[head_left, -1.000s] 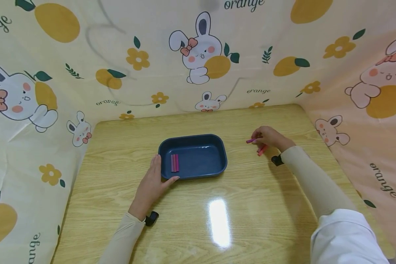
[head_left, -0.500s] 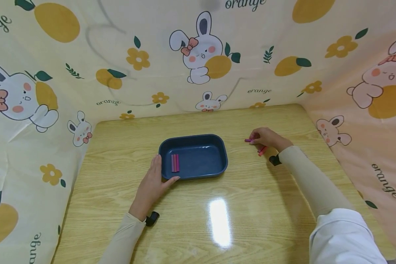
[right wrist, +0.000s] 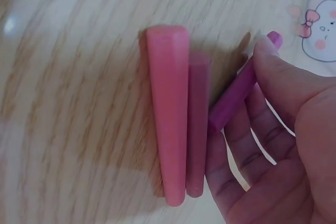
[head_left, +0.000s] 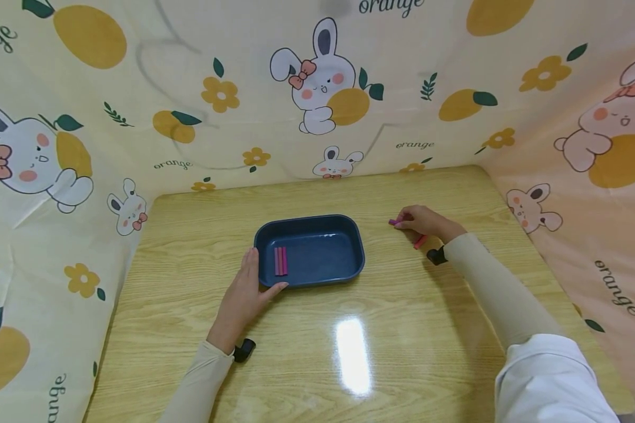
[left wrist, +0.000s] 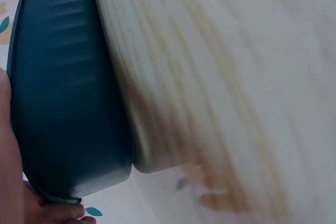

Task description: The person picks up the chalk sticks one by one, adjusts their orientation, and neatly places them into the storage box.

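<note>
A dark blue tray (head_left: 325,258) stands on the wooden table, with a short row of pink and purple crayons (head_left: 280,261) lying side by side in its left end. At the tray's near-left corner rests my left hand (head_left: 243,296), fingers straight along the left end and thumb along the near side. My right hand (head_left: 425,222), right of the tray, pinches a purple crayon (right wrist: 231,103) between thumb and fingers. Close beside that hand, in the right wrist view, a pink crayon (right wrist: 169,114) and a thinner mauve crayon (right wrist: 198,124) lie parallel on the table.
A cream cloth (head_left: 275,135) printed with rabbits and oranges hangs behind the table (head_left: 275,364) and along both sides. Light reflects brightly off the tabletop's near middle. Each wrist carries a small black camera.
My right hand has shifted slightly left with the purple crayon between its fingertips. The left hand and the tray stay in place.
</note>
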Motion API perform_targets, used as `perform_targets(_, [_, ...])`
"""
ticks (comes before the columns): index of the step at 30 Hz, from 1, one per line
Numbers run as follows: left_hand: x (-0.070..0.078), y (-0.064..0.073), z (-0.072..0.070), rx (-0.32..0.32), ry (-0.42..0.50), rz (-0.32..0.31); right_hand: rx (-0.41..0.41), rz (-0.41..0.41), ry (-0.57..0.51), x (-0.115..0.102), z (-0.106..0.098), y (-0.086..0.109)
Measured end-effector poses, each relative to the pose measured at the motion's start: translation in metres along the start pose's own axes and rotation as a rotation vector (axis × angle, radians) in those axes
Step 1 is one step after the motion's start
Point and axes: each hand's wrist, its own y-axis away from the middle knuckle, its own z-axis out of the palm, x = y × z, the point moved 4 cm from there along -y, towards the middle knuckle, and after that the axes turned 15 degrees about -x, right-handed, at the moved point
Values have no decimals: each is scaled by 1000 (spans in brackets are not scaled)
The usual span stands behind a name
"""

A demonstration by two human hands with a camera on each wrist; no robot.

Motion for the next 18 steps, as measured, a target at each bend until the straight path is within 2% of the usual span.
perform_targets(8, [0, 0, 1, 6, -2, 5, -2, 3, -28, -3, 4, -1])
perform_targets(13, [-1, 0, 1, 4, -3, 3, -10, -49, -175, -17, 6, -2])
perform_targets(18, [-1, 0, 1, 4, 14, 0, -6, -113, -374, -34, 11, 1])
